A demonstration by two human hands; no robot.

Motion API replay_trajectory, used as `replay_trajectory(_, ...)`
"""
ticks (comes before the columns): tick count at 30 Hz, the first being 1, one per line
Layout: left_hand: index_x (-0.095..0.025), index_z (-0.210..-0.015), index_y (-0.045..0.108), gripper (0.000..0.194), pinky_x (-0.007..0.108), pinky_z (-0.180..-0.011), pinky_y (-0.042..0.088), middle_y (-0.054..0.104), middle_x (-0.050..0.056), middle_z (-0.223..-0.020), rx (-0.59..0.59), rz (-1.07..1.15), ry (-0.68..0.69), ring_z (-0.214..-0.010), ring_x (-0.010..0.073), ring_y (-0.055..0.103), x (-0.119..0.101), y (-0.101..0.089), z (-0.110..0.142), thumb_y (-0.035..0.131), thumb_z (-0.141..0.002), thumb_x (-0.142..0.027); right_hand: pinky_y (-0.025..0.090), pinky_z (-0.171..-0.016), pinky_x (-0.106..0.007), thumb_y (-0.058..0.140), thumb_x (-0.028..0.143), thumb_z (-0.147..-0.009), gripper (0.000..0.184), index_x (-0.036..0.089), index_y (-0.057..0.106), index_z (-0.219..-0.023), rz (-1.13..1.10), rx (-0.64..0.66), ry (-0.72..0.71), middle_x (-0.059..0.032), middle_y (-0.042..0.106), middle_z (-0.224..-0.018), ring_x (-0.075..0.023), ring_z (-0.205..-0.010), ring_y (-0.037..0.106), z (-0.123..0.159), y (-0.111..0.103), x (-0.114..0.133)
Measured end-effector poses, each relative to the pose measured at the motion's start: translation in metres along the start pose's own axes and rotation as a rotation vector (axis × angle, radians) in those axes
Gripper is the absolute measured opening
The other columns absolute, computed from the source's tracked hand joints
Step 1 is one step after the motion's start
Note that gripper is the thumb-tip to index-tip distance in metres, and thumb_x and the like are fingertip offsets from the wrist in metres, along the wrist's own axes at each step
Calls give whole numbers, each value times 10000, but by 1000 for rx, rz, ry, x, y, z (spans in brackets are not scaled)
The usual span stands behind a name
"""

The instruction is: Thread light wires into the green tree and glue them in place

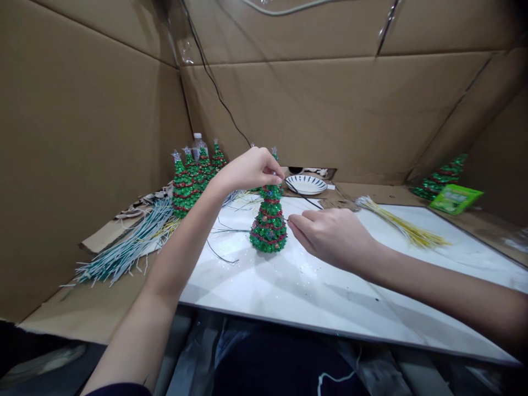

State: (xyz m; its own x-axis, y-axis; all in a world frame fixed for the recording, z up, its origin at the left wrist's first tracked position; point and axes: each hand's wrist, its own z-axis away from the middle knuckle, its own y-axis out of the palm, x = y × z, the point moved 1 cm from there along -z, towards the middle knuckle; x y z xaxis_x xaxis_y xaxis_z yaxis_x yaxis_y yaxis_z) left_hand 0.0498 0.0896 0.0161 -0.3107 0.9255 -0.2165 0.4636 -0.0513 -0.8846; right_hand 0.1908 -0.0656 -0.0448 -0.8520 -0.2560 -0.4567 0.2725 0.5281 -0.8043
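Small green tree ornament (269, 226) stands upright on the white bench (289, 286), near its middle. Left hand (249, 169) sits at the treetop, fingers pinched together on the tip. Right hand (330, 235) just beside the tree's right flank, fingers together on a thin dark wire (303, 196). Finished trees (193, 176) grouped rear left; blue-white strips (127, 247) left; yellow strips (406, 228) right; plate (306, 184) behind.

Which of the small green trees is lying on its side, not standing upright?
The tree at the far right, on the cardboard beside the green packet. The tree between the hands and the left group stand upright.
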Motion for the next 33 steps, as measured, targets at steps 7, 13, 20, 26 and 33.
replay_trajectory(7, -114, -941, 776, 278, 311, -746, 472, 759, 69, -860, 18, 34, -32, -783, 187, 658, 0, -1, 0, 637, -791, -302, 88, -500, -293, 407, 133, -893, 277, 139, 614, -710, -14, 58, 7, -47, 594, -585, -112, -453, 310, -8, -1, 4)
replay_trajectory(13, -102, -935, 775, 278, 323, -784, 471, 758, 74, -861, 18, 49, -37, -795, 194, 654, 0, -1, 0, 643, -786, -296, 101, -498, -290, 401, 148, -905, 312, 145, 599, -664, -26, 18, -39, -39, 576, -562, -108, -457, 299, -10, -4, 2)
replay_trajectory(20, -111, -912, 775, 255, 308, -740, 476, 763, 60, -846, 8, 28, -36, -770, 183, 658, -3, -1, 0, 641, -780, -283, 102, -492, -296, 426, 122, -880, 269, 144, 615, -691, -16, 74, -29, -46, 597, -567, -116, -457, 333, -10, -9, 6)
replay_trajectory(26, -115, -910, 778, 250, 288, -701, 480, 764, 52, -825, -6, 22, -25, -746, 170, 662, -1, 0, -1, 649, -776, -282, 114, -512, -300, 431, 125, -879, 275, 141, 603, -666, -89, 153, -28, -53, 634, -630, -100, -462, 343, -14, -15, 4)
replay_trajectory(33, -109, -910, 783, 246, 274, -653, 457, 764, 61, -802, -12, -18, 9, -706, 156, 646, -1, 1, 0, 650, -783, -273, 115, -520, -298, 422, 165, -898, 298, 149, 586, -649, -71, 187, -3, -47, 619, -641, -98, -478, 323, -17, -12, -3)
